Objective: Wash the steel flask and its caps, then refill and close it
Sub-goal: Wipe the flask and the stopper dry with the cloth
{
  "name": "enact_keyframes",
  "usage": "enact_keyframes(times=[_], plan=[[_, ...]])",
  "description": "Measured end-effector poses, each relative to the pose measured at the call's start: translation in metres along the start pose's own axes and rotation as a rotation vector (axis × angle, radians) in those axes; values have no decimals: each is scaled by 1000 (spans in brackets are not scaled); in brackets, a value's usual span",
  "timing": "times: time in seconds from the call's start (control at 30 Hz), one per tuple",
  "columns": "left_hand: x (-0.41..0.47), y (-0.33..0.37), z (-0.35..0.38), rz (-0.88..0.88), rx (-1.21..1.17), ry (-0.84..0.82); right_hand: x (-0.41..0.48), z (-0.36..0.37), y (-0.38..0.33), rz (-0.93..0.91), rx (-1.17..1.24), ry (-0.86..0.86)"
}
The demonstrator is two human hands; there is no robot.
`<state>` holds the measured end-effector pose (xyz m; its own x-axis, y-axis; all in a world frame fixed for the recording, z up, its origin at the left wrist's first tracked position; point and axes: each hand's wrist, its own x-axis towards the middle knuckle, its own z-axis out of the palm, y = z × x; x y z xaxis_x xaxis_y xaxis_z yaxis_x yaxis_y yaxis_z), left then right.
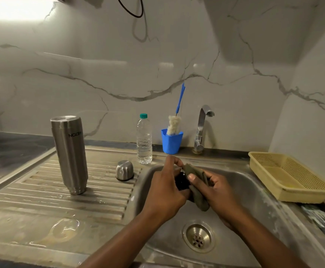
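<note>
Beside the sink [244,182] the flask [69,153] stands inverted on the drainboard [32,182], steel cap [124,170] nearby; over the sink the left hand [165,190] grips a black cap [181,183], the right hand [221,190] holding a cloth [200,200] against it.

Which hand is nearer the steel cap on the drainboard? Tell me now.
Left. The left hand, holding the black cap, is just right of the steel cap, over the sink; the right hand, gripping the cloth, sits farther right.

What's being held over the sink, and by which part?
Left grip: the black cap, round its side. Right grip: an olive cloth, bunched at its middle against the cap.
</note>
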<state>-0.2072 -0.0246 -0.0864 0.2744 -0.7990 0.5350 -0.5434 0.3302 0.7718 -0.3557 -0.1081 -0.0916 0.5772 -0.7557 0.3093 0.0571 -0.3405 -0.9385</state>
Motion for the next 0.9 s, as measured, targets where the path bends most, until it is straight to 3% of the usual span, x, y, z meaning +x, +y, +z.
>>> enact_keyframes(times=[0.27, 0.47, 0.57, 0.7, 0.8, 0.9], plan=[[3, -1, -1, -126, -85, 35, 4, -11, -1, -37, -114, 105], [0, -1, -1, -77, -65, 42, -1, 3, -3, -49, -103, -69], [2, 0, -1, -109, -99, 32, 1, 2, -5, -89, -152, 36], [5, -6, 3, -168, -184, 81, 1, -1, -4, -254, -427, 149], [5, -11, 3, -164, -208, 90, 0, 3, -2, -360, -496, 19], [3, -12, 4, -183, -289, 72, 1, 5, -3, -293, -421, -26]])
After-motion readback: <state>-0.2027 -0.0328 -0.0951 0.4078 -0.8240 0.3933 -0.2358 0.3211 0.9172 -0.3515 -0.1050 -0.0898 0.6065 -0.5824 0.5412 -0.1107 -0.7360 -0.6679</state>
